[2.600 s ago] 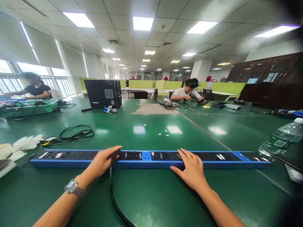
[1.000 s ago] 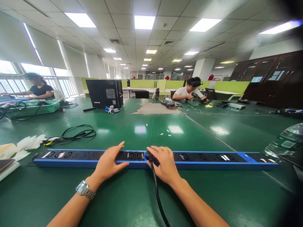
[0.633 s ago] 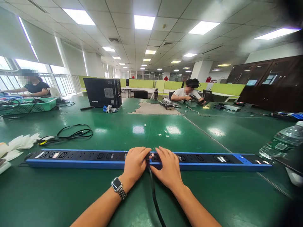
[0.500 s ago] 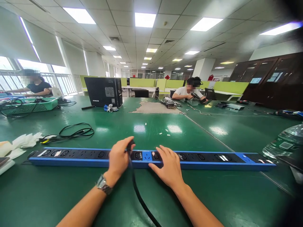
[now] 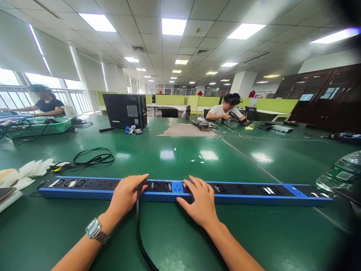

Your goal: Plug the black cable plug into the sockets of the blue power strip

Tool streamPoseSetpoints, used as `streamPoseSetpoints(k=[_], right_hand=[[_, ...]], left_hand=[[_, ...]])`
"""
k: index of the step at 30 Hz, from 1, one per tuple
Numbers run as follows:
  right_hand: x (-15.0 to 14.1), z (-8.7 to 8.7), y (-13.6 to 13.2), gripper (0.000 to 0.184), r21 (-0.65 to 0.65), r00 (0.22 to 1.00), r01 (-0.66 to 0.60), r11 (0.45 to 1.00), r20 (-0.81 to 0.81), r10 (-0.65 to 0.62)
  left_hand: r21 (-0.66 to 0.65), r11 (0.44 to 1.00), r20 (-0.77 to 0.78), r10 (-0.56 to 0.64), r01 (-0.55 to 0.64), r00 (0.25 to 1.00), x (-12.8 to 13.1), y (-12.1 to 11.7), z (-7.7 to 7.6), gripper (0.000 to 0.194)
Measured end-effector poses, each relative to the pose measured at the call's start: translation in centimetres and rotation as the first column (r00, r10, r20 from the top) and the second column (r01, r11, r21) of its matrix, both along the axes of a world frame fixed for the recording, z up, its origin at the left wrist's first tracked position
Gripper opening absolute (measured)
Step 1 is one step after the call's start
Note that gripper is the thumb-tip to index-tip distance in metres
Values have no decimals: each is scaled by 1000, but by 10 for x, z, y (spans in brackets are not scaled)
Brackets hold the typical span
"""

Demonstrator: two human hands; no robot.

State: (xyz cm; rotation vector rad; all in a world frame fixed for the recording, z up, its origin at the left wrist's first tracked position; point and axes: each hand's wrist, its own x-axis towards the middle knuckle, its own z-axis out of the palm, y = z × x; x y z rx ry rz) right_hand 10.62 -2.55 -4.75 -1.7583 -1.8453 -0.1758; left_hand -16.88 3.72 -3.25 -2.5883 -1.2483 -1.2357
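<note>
Across the green table lies a long blue-and-black power strip (image 5: pixel 254 200) with several outlets along its top. My left hand (image 5: pixel 125 194) is closed round the plug end of a thick black power cord (image 5: pixel 140 237), right over the outlets left of the strip's middle. Fingers hide most of the plug, so I cannot tell how far it sits in an outlet. The cord hangs over the strip's front side and curves toward me. My right hand (image 5: pixel 201 199) grips the strip just right of the blue middle outlet, thumb at the front side and fingers across the top.
Behind the strip at left is a coiled black cable (image 5: pixel 93 158), near crumpled white paper (image 5: pixel 36 167). A black computer case (image 5: pixel 124 111) stands farther back beside a green basket (image 5: pixel 56 126). A large plastic bottle (image 5: pixel 342 173) is at right. Two people work across the table.
My left hand has moved left along the strip with the cord's plug and come down lower onto the outlets. My right hand stays in the same place on the strip.
</note>
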Motion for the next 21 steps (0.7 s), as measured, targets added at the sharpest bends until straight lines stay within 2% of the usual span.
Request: streamPoseSetpoints(k=[5, 9, 15, 17, 21], right_hand=[[-7, 1, 0, 52, -11, 1000, -15, 1000, -19, 15], [-20, 2, 2, 54, 32, 997, -66, 997, -45, 68], [-53, 5, 6, 52, 100, 983, -167, 981, -62, 174], [-64, 8, 8, 53, 94, 976, -196, 976, -78, 203], [-91, 15, 21, 53, 79, 955, -273, 959, -101, 280]], left_hand=[[-52, 996, -2, -66, 66, 998, -3, 4, 2, 32], [-109, 993, 17, -34, 36, 999, -2, -1, 5, 31], [-96, 995, -41, -15, 11, 999, 4, -6, 4, 30], [-101, 995, -66, -13, 6, 998, 4, -7, 2, 39], [-107, 992, -121, 57, -70, 991, 2, -11, 0, 86]])
